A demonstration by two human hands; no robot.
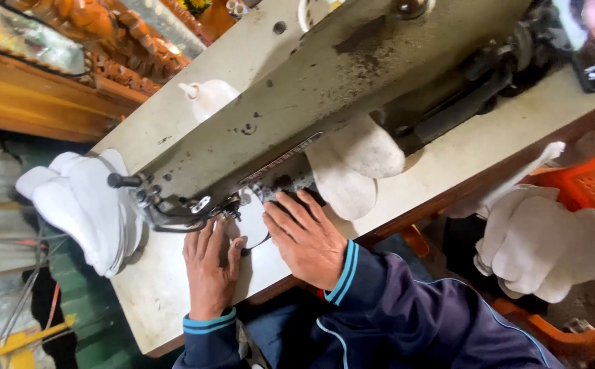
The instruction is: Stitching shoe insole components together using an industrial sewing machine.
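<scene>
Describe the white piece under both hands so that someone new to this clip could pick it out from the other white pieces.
Start at the big grey sewing machine lying across the pale table. At its needle end, the left hand and right hand press flat one white fabric piece. Unlike the stack of white pieces at the table's end, it lies single, under the needle.
</scene>
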